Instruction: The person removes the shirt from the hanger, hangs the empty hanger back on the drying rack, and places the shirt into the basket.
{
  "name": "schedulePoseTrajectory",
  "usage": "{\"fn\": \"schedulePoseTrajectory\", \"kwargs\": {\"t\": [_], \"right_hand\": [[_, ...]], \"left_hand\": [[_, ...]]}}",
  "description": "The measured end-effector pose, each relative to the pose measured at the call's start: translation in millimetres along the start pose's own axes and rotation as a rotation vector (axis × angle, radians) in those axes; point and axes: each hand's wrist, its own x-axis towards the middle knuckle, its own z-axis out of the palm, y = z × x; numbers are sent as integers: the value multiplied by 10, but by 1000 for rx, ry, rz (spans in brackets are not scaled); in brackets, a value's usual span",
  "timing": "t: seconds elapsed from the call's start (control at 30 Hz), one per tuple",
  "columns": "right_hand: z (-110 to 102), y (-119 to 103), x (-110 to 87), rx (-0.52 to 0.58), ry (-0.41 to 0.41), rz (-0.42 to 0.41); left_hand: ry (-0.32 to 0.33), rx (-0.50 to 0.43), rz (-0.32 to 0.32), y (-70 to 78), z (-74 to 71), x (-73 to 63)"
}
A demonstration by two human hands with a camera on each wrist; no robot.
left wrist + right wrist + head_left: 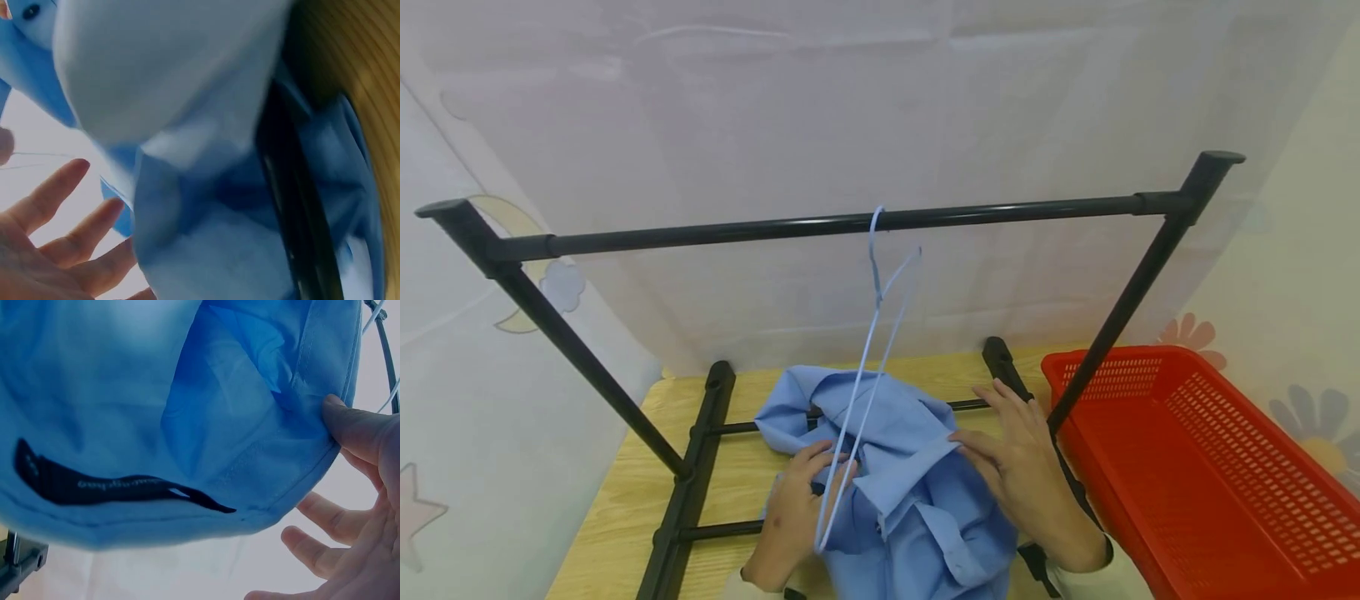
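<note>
Pale cloth (760, 125) hangs behind a wooden table (595, 517). A blue shirt (910, 492) is bunched up over the low bars (722, 530) of a black rack (737, 230). The right hand (1022, 467) pinches its edge with thumb and finger. The left hand (793, 512) has fingers spread wide beside it. Inside, a black label (112, 490) has writing too blurry to read.
</note>
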Motion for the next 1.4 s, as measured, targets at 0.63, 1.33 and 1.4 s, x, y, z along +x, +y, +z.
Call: {"fn": "schedulePoseTrajectory", "kwargs": {"t": [0.63, 1.33, 1.4], "right_hand": [[-215, 95, -113, 11, 19, 69], [-376, 196, -208, 0, 98, 49], [-398, 201, -211, 7, 91, 64]], "left_hand": [[-194, 242, -42, -378, -281, 87], [-290, 409, -83, -511, -209, 89], [-277, 413, -63, -497, -205, 83]]}}
